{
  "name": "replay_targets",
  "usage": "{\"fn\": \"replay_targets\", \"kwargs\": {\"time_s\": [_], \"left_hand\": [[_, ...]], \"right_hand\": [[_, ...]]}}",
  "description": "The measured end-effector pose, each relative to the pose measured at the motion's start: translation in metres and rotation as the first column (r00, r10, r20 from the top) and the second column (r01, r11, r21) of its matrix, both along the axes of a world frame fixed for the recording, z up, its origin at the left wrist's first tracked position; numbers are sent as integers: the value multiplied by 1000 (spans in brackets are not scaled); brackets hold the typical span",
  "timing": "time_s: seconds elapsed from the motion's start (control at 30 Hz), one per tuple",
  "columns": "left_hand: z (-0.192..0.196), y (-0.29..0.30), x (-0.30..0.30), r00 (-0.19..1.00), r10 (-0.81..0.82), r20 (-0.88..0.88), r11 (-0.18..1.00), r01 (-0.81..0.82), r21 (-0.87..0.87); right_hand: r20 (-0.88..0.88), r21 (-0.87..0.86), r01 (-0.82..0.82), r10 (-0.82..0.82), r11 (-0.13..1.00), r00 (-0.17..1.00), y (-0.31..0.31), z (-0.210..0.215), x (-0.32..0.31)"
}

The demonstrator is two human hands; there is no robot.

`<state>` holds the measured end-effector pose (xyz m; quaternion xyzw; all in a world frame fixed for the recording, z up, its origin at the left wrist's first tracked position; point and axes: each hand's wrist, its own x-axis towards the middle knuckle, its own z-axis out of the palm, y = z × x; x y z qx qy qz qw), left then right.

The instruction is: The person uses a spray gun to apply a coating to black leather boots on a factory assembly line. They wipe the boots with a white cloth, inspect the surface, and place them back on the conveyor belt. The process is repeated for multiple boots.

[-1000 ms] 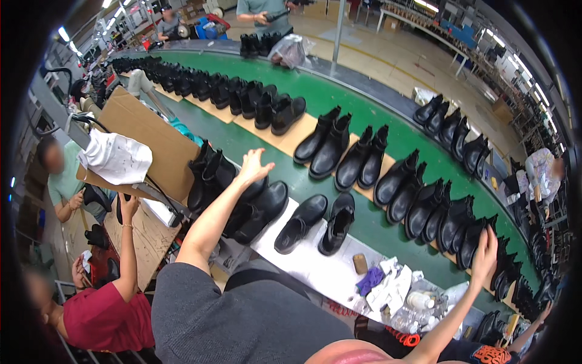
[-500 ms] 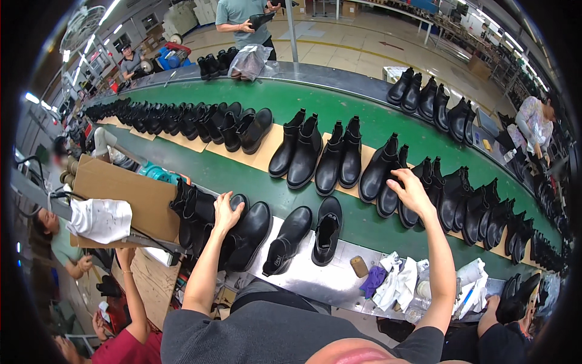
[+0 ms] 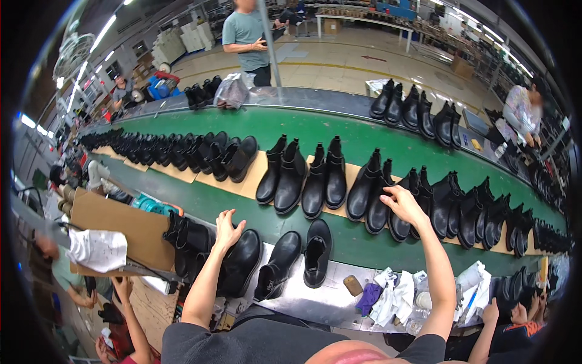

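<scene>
My left hand (image 3: 227, 230), fingers spread and holding nothing, hovers by the near edge of a green belt, just beyond a black ankle boot (image 3: 242, 264) at the left of the metal ledge. To that boot's right, a second boot (image 3: 279, 264) leans over on its side, and a third boot (image 3: 316, 253) has its opening toward me. My right hand (image 3: 403, 205) reaches over a row of upright black boots on the belt. Its fingers are loosely stretched beside a boot (image 3: 377, 213); whether they touch it I cannot tell.
Pairs of boots (image 3: 290, 181) stand on brown cardboard (image 3: 258, 173) along the belt (image 3: 339, 130). White cloths (image 3: 395, 298), a purple cloth (image 3: 368, 297) and a brown block (image 3: 351, 285) lie on the ledge (image 3: 303, 303). A cardboard box (image 3: 115, 224) stands left. People work nearby.
The whole view has tilted, so the scene sits lower in the picture. My left hand has shifted slightly away from me, past the ledge boots. My right hand stays over the row.
</scene>
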<state>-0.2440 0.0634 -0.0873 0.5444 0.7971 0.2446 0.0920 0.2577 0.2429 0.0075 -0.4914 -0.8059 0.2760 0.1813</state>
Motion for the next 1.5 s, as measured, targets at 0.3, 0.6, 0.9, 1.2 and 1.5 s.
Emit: {"fn": "replay_targets", "kwargs": {"time_s": [0.3, 0.6, 0.9, 1.2, 1.5], "left_hand": [[-35, 48, 21, 983, -183, 6, 983, 183, 9], [-72, 89, 42, 976, -211, 58, 921, 218, -324], [3, 196, 120, 912, -357, 203, 927, 373, -45], [94, 336, 173, 607, -166, 777, 986, 118, 119], [163, 482, 160, 967, -100, 232, 685, -102, 722]], "right_hand": [[213, 257, -117, 62, 959, 975, 97, 26, 27], [165, 3, 141, -140, 990, 976, 145, 41, 80], [161, 192, 113, -145, 975, 976, 258, 70, 88], [-545, -375, 334, -497, 865, 675, 319, -3, 90], [-523, -279, 96, -235, 955, 819, 329, 30, 5]]}}
